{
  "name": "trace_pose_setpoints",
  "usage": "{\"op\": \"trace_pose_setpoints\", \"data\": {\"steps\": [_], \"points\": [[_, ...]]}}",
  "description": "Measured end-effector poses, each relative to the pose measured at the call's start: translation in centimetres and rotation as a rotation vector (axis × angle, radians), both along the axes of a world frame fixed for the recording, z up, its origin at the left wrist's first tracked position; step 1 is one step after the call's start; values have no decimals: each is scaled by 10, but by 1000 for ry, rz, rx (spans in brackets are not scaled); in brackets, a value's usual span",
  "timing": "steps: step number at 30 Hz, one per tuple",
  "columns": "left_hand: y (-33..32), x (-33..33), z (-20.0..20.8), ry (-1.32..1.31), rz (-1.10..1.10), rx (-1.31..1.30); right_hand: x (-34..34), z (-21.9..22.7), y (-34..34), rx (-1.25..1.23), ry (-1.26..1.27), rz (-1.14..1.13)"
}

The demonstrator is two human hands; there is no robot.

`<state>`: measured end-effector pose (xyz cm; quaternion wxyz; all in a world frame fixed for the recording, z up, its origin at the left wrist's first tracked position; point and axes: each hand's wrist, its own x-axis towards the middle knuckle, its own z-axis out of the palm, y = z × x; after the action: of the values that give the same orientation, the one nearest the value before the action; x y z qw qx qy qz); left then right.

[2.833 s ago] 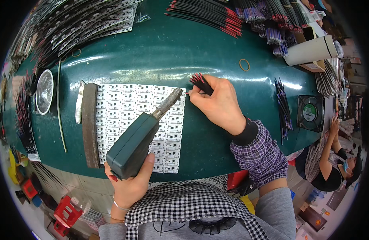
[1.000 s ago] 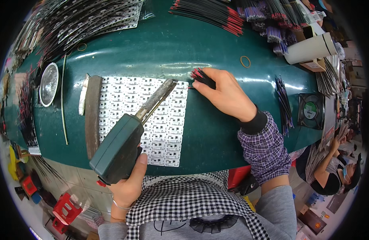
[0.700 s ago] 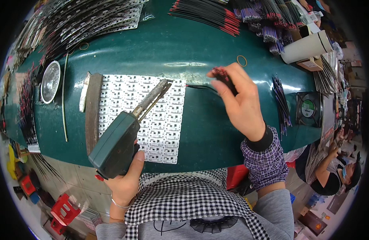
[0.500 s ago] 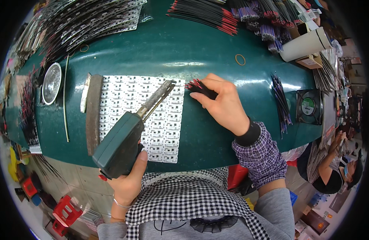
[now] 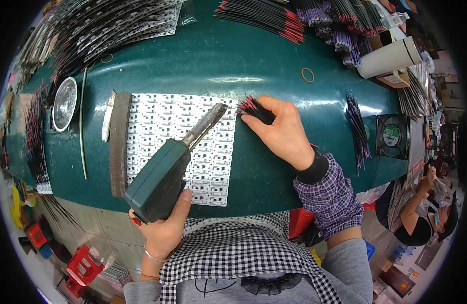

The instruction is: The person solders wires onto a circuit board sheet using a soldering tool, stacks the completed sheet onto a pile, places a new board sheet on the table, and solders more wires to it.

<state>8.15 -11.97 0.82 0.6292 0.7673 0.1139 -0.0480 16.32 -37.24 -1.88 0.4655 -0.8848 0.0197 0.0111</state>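
Note:
My left hand (image 5: 165,230) is wrapped round the handle of a dark green soldering gun (image 5: 160,177). Its long metal barrel slants up to the right, over a white sheet of small circuit boards (image 5: 217,175). Past the sheet's upper right corner, my right hand (image 5: 289,131) pinches a bundle of black wires (image 5: 257,110) with red ends. Those red ends fan out to the left, close to the gun's tip; whether they touch the sheet I cannot tell. The far part of the bundle is mostly hidden under my right hand.
A brown curved bar (image 5: 120,144) lies along the sheet's left edge. Farther left are a thin rod (image 5: 83,126) and a round metal dish (image 5: 65,105). Wire bundles (image 5: 266,19) lie at the back. To the right are purple-ended wires (image 5: 357,131) and a fan (image 5: 391,136).
The soldering gun has shifted slightly right, bringing its tip nearer the wires. My right hand still pinches the bundle, with its red ends turned a little upward.

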Motion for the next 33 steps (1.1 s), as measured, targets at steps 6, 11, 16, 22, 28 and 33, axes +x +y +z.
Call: {"op": "trace_pose_setpoints", "data": {"steps": [6,11,16,22,28,33], "points": [[-1,-1,0,-17,-9,21,-2,-4,2,48,40,-17],[0,-1,-2,-1,-23,24,-2,-2,4,-14,-20,-30],[-10,3,3,11,29,21,0,-3,7,-27,-22,-40],[-11,2,0,-47,-41,68,0,-4,7,-72,-36,-31],[-14,5,1,3,-76,72,2,-5,7,-114,-43,-29],[-8,2,1,6,-144,156,4,-5,8,-117,-37,-33]]}}
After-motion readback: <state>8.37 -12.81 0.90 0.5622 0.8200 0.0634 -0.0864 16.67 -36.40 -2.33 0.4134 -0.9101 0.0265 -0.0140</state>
